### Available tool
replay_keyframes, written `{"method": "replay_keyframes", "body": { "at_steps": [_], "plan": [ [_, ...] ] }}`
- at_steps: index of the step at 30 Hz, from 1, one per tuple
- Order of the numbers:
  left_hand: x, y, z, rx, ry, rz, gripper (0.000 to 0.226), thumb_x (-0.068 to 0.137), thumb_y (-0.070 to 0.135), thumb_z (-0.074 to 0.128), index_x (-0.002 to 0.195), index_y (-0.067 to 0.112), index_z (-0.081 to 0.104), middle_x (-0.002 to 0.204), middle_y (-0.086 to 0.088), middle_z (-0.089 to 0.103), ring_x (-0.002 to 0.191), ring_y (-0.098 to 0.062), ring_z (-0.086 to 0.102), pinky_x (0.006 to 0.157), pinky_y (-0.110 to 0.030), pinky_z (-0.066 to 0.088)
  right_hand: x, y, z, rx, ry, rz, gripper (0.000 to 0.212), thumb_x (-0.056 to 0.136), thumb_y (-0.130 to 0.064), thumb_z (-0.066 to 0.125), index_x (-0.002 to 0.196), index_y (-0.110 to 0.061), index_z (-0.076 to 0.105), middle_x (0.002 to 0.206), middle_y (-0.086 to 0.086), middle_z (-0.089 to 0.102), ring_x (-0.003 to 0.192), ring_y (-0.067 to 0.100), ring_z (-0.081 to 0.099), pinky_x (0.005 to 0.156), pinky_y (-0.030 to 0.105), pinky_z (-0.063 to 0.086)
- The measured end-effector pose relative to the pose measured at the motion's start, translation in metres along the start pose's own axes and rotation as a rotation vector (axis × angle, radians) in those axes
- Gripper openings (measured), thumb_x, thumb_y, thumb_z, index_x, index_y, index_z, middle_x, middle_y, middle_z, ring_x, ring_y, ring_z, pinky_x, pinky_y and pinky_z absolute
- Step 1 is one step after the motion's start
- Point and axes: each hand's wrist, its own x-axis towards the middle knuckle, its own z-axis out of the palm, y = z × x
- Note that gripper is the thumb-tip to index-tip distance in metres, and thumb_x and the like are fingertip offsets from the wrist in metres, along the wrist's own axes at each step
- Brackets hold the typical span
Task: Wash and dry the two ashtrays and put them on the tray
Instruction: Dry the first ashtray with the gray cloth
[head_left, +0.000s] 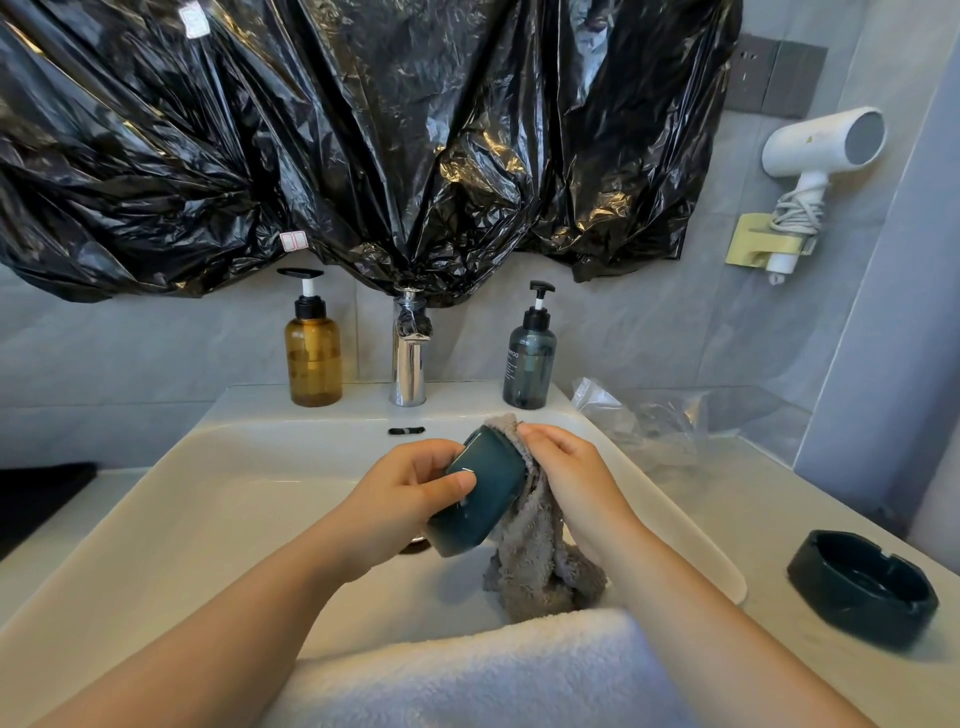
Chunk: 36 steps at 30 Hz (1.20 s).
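Over the white sink (208, 499), my left hand (410, 499) grips a dark green ashtray (480, 493) tilted on its edge, its underside facing me. My right hand (566, 473) holds a grey cloth (535, 561) against the ashtray's far side; the cloth hangs down into the basin. A second dark green ashtray (862, 587) sits upright on the counter at the right, apart from both hands. The inside of the held ashtray is hidden.
A chrome tap (409, 358) stands behind the basin between an amber pump bottle (313, 358) and a dark pump bottle (529, 364). A white towel (498, 670) lies over the sink's front edge. Clear plastic wrap (654, 421) lies on the right counter. A hairdryer (815, 156) hangs on the wall.
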Motion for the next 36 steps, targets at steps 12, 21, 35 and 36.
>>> {"method": "replay_keyframes", "body": {
  "at_steps": [12,21,35,36],
  "plan": [
    [0.006,-0.004,0.002,-0.204,0.001,-0.116,0.030,0.092,0.027,0.058,0.106,0.001,0.064,0.097,-0.023,0.067,0.083,-0.028,0.063,0.078,-0.038,0.047,-0.010,-0.004,0.004,-0.096,-0.131,-0.148,0.017,0.096,-0.027,0.057,0.098,-0.025,0.074,0.100,-0.005,0.073,0.101,0.012,0.065,0.095,0.031,0.052],
    [0.006,-0.005,0.009,0.038,-0.019,-0.042,0.011,0.096,0.014,0.054,0.092,0.014,0.065,0.084,-0.001,0.069,0.076,-0.013,0.063,0.056,-0.015,0.046,-0.007,0.002,0.001,-0.214,0.070,-0.253,0.009,0.089,-0.019,0.068,0.095,-0.025,0.071,0.093,-0.006,0.071,0.093,0.009,0.065,0.082,0.023,0.053],
    [0.003,-0.002,0.003,0.020,0.061,-0.031,0.014,0.098,0.017,0.052,0.102,0.018,0.065,0.100,-0.008,0.071,0.093,-0.026,0.066,0.068,-0.033,0.052,-0.003,0.000,-0.006,-0.168,0.080,-0.137,0.018,0.094,-0.023,0.061,0.102,-0.017,0.075,0.104,-0.003,0.073,0.101,0.015,0.065,0.099,0.039,0.050],
    [0.004,-0.003,0.001,0.014,0.073,-0.026,0.014,0.097,0.017,0.052,0.102,0.018,0.065,0.101,-0.009,0.071,0.096,-0.029,0.065,0.074,-0.039,0.054,-0.006,-0.001,-0.006,-0.156,0.077,-0.157,0.017,0.093,-0.024,0.062,0.101,-0.018,0.076,0.102,-0.004,0.073,0.100,0.014,0.065,0.097,0.037,0.051]
  ]
}}
